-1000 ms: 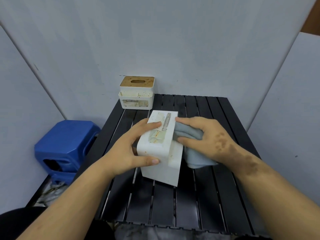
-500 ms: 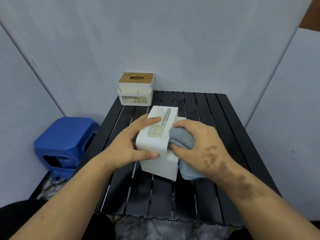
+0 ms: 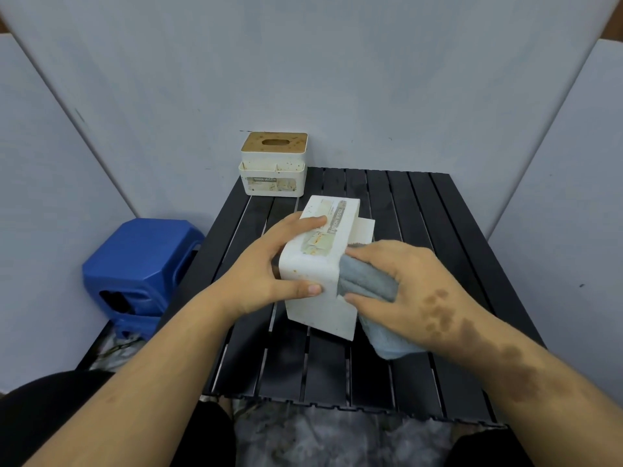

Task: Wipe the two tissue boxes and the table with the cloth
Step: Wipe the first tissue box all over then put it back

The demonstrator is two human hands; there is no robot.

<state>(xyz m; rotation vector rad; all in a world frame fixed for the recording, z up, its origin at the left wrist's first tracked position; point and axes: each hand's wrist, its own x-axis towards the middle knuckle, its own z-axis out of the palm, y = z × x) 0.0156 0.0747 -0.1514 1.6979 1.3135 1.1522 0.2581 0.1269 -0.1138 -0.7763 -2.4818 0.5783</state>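
Grey cloth (image 3: 367,284) is bunched under my right hand (image 3: 401,281), fingers clamped on it against the near tissue box (image 3: 318,264) side. My left hand (image 3: 269,267) grips that tipped box mid-table (image 3: 438,230). The second box (image 3: 273,165) sits at the far-left edge; bare slats lie right.

place: partitioned booth | cues: grey panels (image 3: 337,79) (three sides), slatted table (image 3: 421,230)
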